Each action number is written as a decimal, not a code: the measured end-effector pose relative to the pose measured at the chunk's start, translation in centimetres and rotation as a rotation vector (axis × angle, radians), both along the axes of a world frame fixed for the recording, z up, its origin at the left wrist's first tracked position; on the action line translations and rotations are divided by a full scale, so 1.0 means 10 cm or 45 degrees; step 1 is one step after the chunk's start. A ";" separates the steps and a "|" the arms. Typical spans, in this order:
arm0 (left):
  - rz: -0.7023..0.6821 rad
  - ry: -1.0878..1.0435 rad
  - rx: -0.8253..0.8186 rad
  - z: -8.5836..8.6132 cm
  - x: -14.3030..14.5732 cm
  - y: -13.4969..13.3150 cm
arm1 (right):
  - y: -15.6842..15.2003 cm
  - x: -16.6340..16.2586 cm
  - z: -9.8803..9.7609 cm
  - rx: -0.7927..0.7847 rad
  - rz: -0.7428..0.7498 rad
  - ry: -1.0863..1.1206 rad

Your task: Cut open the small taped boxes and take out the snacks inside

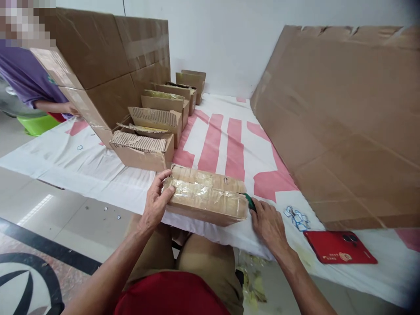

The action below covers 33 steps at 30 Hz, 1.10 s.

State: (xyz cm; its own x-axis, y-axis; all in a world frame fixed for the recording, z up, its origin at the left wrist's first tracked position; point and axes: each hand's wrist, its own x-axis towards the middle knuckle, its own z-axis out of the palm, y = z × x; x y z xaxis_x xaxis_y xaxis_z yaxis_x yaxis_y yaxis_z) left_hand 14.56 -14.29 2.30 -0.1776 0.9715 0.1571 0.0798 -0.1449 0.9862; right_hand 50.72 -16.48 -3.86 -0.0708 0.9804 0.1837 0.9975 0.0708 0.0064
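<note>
A small cardboard box with shiny clear tape on top lies at the table's near edge. A long gap runs along its top between two flaps. My left hand grips the box's left end, thumb on the taped top and fingers at the far corner. At the right end, my right hand is closed around a green-handled tool. The tool's tip meets the box near the end of the gap; its working end is hidden.
Several open boxes stand in a row at left, beside a tall cardboard partition. Another cardboard panel leans at right. A red phone and small blue-edged scraps lie near my right hand. A person's arm shows at far left.
</note>
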 end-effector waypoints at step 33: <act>0.020 -0.082 0.179 -0.21 0.09 0.03 | 0.51 -1.40 1.95 -0.319 0.839 0.058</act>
